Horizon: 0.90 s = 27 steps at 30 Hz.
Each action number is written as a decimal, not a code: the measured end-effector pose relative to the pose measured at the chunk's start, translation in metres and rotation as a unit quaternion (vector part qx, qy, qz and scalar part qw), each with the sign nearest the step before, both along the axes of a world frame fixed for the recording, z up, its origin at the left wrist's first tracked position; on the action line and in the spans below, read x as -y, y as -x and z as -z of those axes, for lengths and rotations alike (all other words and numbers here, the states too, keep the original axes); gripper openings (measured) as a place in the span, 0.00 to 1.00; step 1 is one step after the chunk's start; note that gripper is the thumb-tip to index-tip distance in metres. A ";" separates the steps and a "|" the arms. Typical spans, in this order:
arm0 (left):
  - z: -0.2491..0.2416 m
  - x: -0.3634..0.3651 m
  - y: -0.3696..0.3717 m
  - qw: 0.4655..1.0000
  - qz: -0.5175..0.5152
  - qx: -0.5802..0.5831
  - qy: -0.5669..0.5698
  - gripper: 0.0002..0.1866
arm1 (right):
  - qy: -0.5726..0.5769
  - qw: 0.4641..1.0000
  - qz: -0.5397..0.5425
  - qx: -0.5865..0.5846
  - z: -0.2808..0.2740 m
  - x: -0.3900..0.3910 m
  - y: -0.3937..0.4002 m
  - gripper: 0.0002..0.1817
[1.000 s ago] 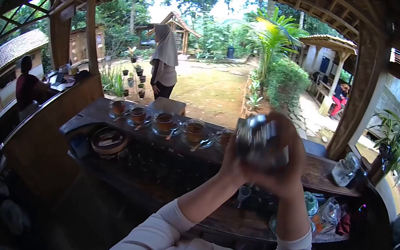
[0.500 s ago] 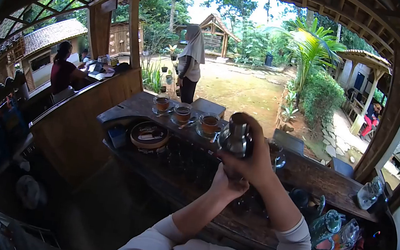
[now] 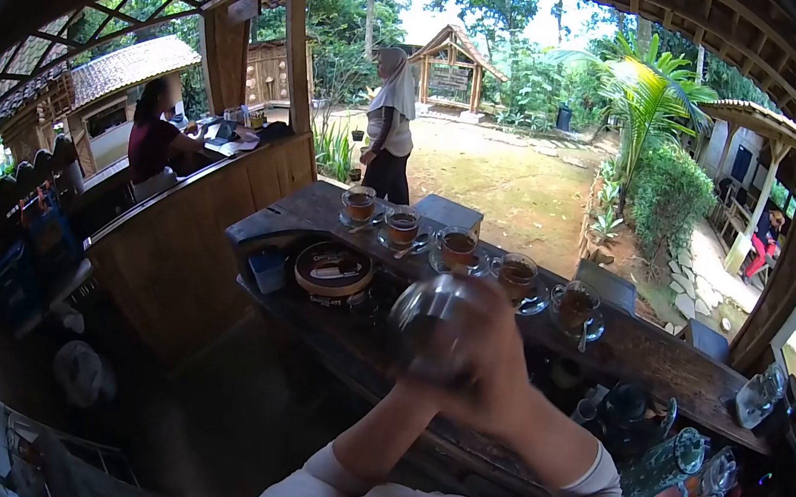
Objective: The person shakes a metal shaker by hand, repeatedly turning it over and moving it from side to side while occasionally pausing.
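Observation:
A shiny rounded vessel, blurred by motion, is held up in front of the wooden counter. My right hand wraps round its side. Lower down, my left hand is pressed against the vessel's underside, its fingers mostly hidden behind the right hand. Beyond the hands several glass cups of brown drink stand in a row on saucers, among them a left-end cup, a middle cup and a right-end cup with a spoon beside it.
A round wooden tray and a blue container sit at the counter's left. Glass jars, a dark kettle and a green glass pitcher are at the right. One person stands outside; another sits left.
Both hands and the vessel have moved down and left across the view, and the vessel's rounded end now faces me. The two right cups have come into full view. The standing person has turned slightly.

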<state>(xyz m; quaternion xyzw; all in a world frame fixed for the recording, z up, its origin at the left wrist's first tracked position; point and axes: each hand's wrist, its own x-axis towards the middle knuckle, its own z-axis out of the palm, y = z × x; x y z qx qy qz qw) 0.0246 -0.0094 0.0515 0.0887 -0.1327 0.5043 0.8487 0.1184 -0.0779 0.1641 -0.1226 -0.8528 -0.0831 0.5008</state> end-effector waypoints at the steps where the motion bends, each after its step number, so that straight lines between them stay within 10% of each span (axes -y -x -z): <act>1: -0.007 0.009 0.009 0.993 0.029 0.054 -0.102 0.24 | 0.073 0.997 -0.034 0.020 0.008 0.017 0.001 0.28; 4: -0.032 0.027 0.018 0.940 0.021 0.160 -0.301 0.24 | -0.251 0.939 -0.222 0.079 0.003 0.040 0.007 0.26; 8: 0.104 -0.044 0.003 0.986 -0.112 0.122 -0.002 0.21 | 0.095 0.994 -0.054 -0.006 0.031 -0.029 0.010 0.34; 10: 0.087 -0.026 0.013 0.989 -0.069 0.124 -0.026 0.21 | 0.276 0.951 -0.052 -0.132 0.039 -0.027 0.016 0.26; 12: 0.035 -0.007 0.022 0.987 0.027 0.131 -0.088 0.20 | 0.025 0.998 -0.011 0.054 0.023 -0.009 0.014 0.32; 14: -0.001 0.020 0.033 0.977 0.110 0.132 -0.131 0.21 | 0.042 0.985 -0.153 0.064 0.022 0.039 0.019 0.18; 17: -0.036 0.029 0.043 0.948 -0.002 0.088 -0.306 0.20 | -0.251 0.950 -0.176 0.052 0.027 0.044 0.023 0.21; 20: 0.009 0.018 0.048 0.989 0.075 0.119 0.048 0.23 | 0.173 0.982 -0.068 -0.019 0.034 0.012 0.020 0.28; 21: 0.050 0.004 0.029 0.992 -0.112 0.048 -0.046 0.22 | 0.117 0.992 -0.049 -0.019 0.045 -0.022 0.021 0.36; 22: 0.028 0.017 0.021 0.963 -0.239 -0.126 -0.002 0.21 | 0.300 0.936 -0.077 -0.164 0.051 -0.030 0.029 0.36; 24: 0.013 0.027 0.035 0.974 -0.105 -0.097 0.178 0.21 | 0.360 0.906 -0.076 -0.207 0.034 -0.027 0.039 0.33; 27: 0.017 0.020 0.070 0.998 0.055 0.033 -0.021 0.22 | -0.035 0.983 -0.110 0.144 0.008 0.022 0.040 0.23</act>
